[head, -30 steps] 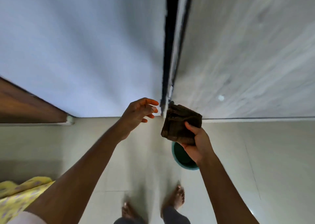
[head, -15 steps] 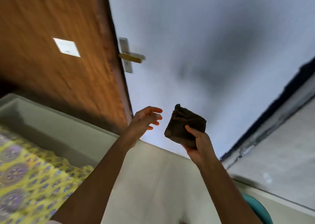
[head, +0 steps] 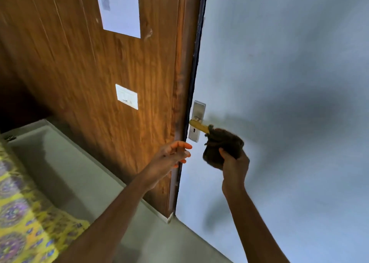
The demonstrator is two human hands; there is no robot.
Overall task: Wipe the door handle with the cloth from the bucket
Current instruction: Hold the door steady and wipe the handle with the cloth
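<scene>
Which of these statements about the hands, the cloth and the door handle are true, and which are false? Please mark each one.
1. The right hand holds the dark cloth. True.
2. The cloth is at the free end of the door handle. True.
3. The left hand grips the handle. False: it is open and empty, below the handle and apart from it.
4. The handle lever is silver like its plate. False: the lever is yellow, the plate silver.
5. A sheet of paper hangs on the wooden panel. True.
</scene>
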